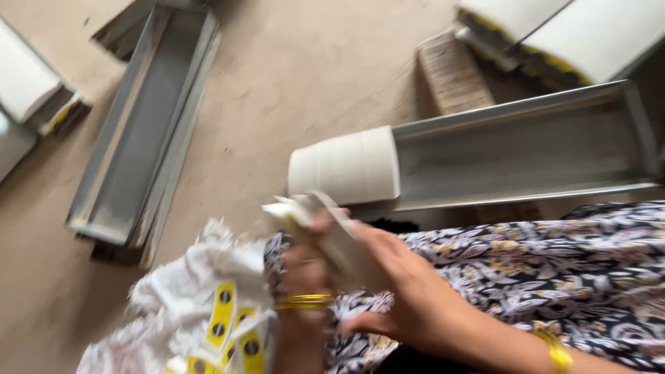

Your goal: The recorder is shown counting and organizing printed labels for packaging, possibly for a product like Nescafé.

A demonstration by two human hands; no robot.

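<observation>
Scene: We look down at a seated person working on a bare floor (291, 76), a flower-printed garment (554, 263) across the lap.
Step in hand: We judge that we are pulling small white folded card pieces (305, 208) apart between both hands; the blur hides finer detail.
Doing it well: We would grip the pieces near their edges, keep them level, and work close over the lap so that nothing drops to the floor.
Left hand (305, 270): raised upright, fingers closed around the card pieces, a gold bangle (305, 301) at the wrist.
Right hand (402, 291): wrapped from the right around the same pieces, thumb pressing them; a yellow band (557, 350) shows further up the arm.
Where the pieces lie: between the two hands, touching both, just near of a white stack (344, 167) that sits in the left end of a long grey metal tray (540, 149).
Around: a second grey tray (145, 125) lies far left; crumpled white cloth with yellow tags (222, 315) lies near left.
</observation>
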